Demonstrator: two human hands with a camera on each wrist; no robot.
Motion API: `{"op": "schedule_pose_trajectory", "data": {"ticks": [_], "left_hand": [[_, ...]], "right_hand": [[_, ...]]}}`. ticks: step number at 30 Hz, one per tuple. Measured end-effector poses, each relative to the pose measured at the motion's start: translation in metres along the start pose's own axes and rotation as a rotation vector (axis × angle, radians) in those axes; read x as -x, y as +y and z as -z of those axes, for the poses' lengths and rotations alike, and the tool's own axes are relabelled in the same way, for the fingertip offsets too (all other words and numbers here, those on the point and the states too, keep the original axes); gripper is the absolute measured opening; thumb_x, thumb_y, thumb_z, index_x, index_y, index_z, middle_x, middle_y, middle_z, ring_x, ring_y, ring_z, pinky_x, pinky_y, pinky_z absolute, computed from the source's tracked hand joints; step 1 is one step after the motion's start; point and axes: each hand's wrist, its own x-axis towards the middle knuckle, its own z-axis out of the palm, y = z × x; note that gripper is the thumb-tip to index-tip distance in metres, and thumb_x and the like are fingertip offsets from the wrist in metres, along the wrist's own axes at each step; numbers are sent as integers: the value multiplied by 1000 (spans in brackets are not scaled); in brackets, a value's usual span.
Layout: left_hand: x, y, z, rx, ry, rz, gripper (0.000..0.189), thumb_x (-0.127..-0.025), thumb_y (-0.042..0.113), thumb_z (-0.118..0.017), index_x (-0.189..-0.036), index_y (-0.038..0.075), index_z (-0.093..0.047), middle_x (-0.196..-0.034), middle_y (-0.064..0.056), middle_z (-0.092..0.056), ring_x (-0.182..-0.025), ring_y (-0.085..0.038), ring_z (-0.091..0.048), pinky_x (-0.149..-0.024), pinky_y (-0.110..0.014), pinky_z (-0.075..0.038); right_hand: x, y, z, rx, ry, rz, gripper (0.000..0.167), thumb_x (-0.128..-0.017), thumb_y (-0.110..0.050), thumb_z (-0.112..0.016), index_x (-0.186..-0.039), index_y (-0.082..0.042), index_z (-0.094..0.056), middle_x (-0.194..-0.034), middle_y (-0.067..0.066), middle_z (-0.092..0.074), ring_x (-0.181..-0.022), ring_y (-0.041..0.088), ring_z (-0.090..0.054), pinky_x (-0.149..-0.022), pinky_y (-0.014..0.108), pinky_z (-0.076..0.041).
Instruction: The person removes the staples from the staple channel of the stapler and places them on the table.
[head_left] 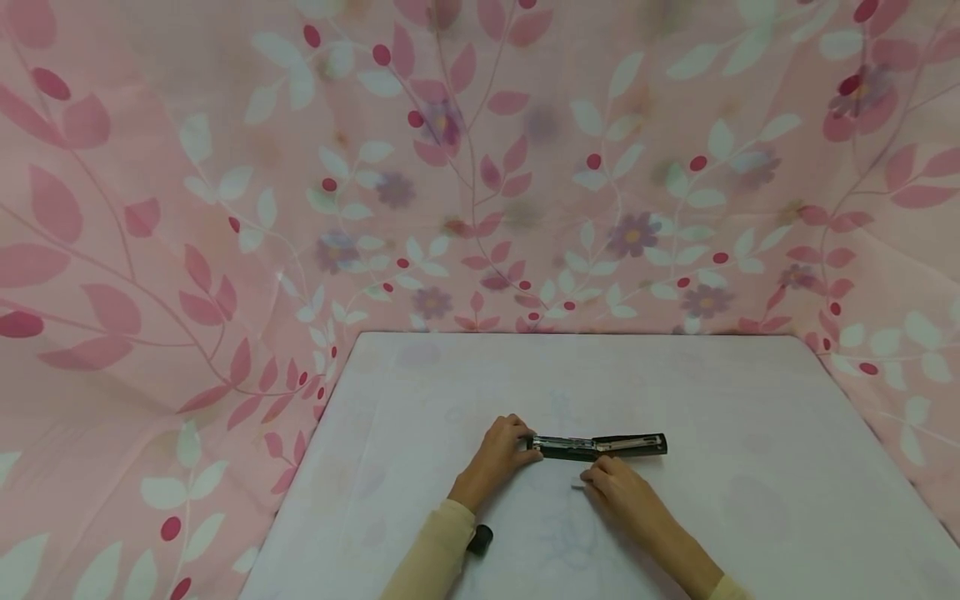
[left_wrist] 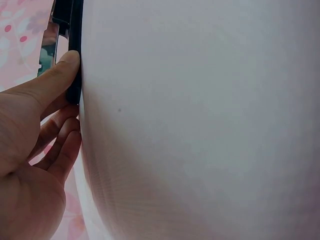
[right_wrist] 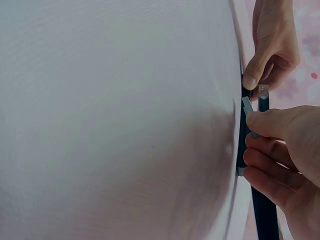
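Left hand (head_left: 498, 454) grips stapler (head_left: 600, 446) (opened flat); right hand (head_left: 618, 487) pinches staples (right_wrist: 248, 107)

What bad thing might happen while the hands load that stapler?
The right hand pinches a small strip of staples by its end; it might slip and drop onto the table. The left hand only steadies one end of the open stapler, so it may slide or snap on fingers.
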Motion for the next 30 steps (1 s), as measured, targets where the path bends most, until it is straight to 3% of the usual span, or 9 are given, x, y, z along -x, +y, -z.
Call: {"op": "schedule_pose_trajectory", "data": {"ticks": [10, 18, 30], "left_hand": [[1, 1, 1, 14, 6, 10, 33, -77, 31, -83, -103, 11, -76, -99, 0, -65, -90, -13, -54, -79, -26, -46], [0, 1, -1, 12, 7, -7, 32, -78, 31, -83, -103, 12, -76, -99, 0, -65, -89, -13, -53, -78, -24, -44], [0, 3, -1, 13, 11, -10, 33, -78, 31, -82, -104, 11, -76, -100, -1, -65, -90, -14, -53, -78, -25, -45]], "right_hand": [[4, 3, -6, -20, -25, -36, 14, -78, -12, -81, -90, -13, -75, -89, -6, -63, -84, 10, -59, -75, 29, -53], [4, 7, -5, -45, -91, -77, 11, -79, -14, -80, -89, -13, -76, -87, -6, -64, -80, 9, -60, -72, 28, -52], [6, 7, -7, -54, -40, -80, 13, -79, -18, -81, -89, -13, -76, -87, -7, -64, -80, 8, -59, -72, 28, -52]]}}
